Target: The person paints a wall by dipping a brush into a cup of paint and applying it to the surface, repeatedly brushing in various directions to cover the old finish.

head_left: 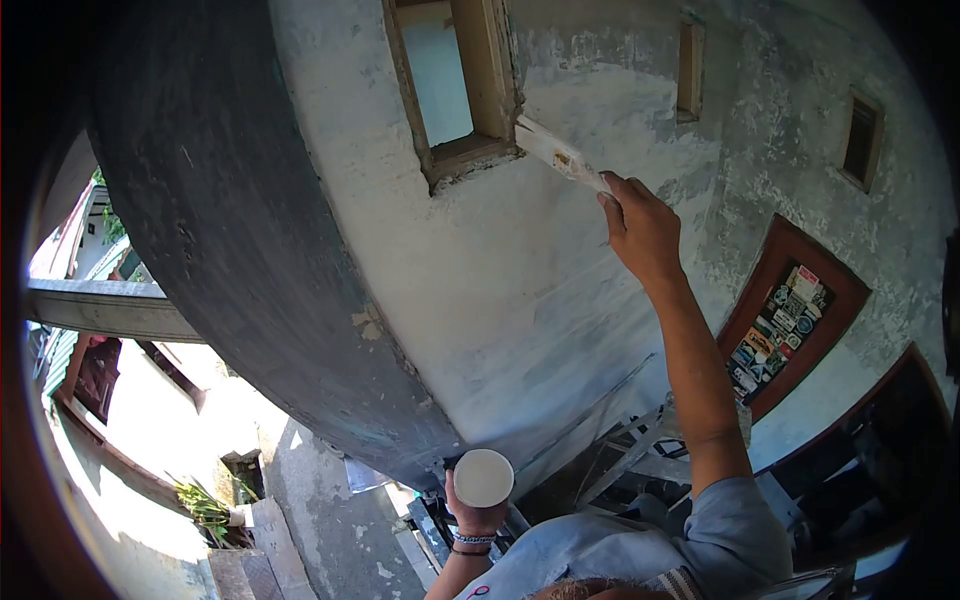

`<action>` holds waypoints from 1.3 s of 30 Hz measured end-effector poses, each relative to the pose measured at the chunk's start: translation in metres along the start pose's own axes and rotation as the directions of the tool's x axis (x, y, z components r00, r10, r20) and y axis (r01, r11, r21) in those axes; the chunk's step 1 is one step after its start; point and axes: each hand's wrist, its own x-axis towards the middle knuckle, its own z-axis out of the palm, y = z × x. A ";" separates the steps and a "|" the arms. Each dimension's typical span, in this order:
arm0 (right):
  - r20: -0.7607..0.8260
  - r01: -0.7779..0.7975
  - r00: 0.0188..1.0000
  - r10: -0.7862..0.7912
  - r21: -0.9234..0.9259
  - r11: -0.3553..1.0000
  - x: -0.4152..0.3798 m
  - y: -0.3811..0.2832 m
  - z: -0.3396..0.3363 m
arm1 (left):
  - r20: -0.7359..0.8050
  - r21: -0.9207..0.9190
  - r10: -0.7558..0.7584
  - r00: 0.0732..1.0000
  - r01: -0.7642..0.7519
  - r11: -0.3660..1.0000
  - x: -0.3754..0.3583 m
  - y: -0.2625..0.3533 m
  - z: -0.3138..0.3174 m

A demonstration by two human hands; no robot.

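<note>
Best stroked lightly beside the window frame (487,75), with right hand (642,228) clamped on brush (558,153), left hand (478,518) on level tub (484,477).

Two hands are showing, the right hand (643,232) and the left hand (480,516). One flat pale tool (562,157) is resting in the right, one round white container (483,478) in the left. Two bands (475,539) are circling the left wrist. Three small framed openings (470,150) are piercing the wall (480,260), one nearer on the left, two farther right. One sticker-covered panel (785,325) is showing at right; one leafy plant (205,508) is growing at left.
</note>
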 end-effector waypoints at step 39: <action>0.214 0.301 0.941 -0.264 -0.163 0.940 0.066 -0.020 -0.050 | 0.068 0.026 -0.027 0.997 0.026 0.999 0.000 -0.009 0.002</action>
